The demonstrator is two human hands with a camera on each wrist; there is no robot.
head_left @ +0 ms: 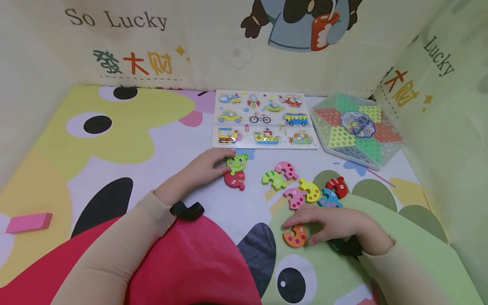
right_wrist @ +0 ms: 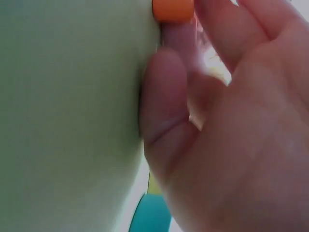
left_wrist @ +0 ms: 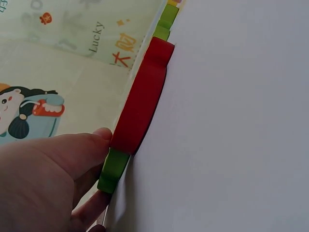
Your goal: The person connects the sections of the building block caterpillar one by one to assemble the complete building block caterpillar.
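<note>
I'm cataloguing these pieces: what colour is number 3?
Piece 3 is orange with purple dots, clearest in the head view.

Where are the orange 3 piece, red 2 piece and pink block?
Orange 3 piece (head_left: 298, 240), head view: its dotted body.
Red 2 piece (head_left: 234, 180), head view: its numbered face.
Pink block (head_left: 26, 223), head view: its top face.

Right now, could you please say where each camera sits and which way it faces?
Head: worn on the head, facing forward and down at puzzle pieces; left hand, right hand and sleeves show.
Left wrist: on that wrist, facing the red 2 piece; part of the left hand shows.
Right wrist: on that wrist, facing along the part-shown right hand; orange piece at top edge.
Head and left wrist share the red 2 piece.
</note>
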